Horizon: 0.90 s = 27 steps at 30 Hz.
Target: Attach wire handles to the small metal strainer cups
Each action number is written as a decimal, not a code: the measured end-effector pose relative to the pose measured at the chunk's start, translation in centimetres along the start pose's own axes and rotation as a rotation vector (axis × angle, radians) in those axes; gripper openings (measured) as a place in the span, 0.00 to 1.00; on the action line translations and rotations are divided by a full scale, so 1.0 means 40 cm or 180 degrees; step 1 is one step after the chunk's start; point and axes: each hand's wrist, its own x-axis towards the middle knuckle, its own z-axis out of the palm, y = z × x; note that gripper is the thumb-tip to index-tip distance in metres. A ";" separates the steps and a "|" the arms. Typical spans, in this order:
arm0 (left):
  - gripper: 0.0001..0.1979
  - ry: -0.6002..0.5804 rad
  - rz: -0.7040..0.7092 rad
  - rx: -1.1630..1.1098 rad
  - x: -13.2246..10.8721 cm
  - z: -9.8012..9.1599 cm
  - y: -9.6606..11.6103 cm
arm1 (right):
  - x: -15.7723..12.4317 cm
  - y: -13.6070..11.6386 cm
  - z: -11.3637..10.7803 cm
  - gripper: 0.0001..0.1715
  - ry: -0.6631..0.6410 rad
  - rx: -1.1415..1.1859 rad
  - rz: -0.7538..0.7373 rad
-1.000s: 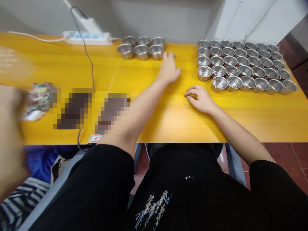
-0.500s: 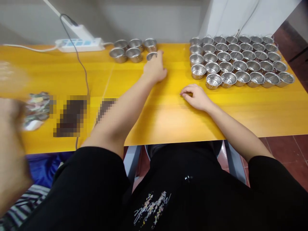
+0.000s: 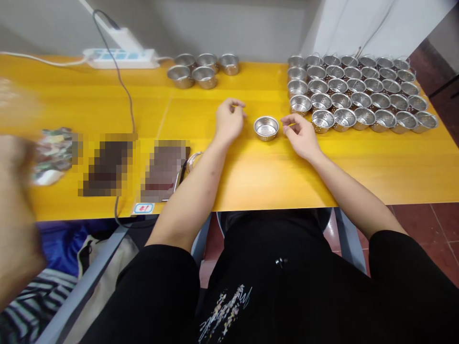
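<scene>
The strainer cup stands upright, mouth up, on the yellow table. It is about midway between the near and far edges and right between your two hands, touching neither.

Your left hand sits just beside it on the left, fingers curled in narrow with the thumb close against the forefinger. I cannot tell whether something small is pinched there. Your right hand lies just beside the cup on the right, fingers loosely bent and half spread, tips aimed at the rim, holding nothing.

To handle it well, I judge, take the cup by its rim or wall from both sides with light fingertip pressure. Thin polished steel is likely to slide on this smooth surface if you push it from one side only.

Keep your right wrist low and tucked. The big block of strainer cups toward the far right corner begins just beyond your knuckles, and a nudge could knock its front row out of line. The five-cup group at the far edge, by the power strip, is well apart from your hands.

Another person's blurred hand hovers at the left edge, so leave it room.
</scene>
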 end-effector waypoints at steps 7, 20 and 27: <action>0.28 -0.0423 -0.0166 -0.0507 -0.055 0.025 0.031 | 0.004 0.045 -0.003 0.52 -0.0269 0.0082 0.0104; 0.21 -0.0748 -0.0293 -0.0645 -0.071 0.035 0.044 | -0.002 -0.041 -0.020 0.42 -0.0328 0.0206 0.0315; 0.15 -0.0967 -0.0118 -0.0585 -0.076 0.027 0.056 | -0.004 -0.082 -0.053 0.36 -0.0909 0.0470 0.0248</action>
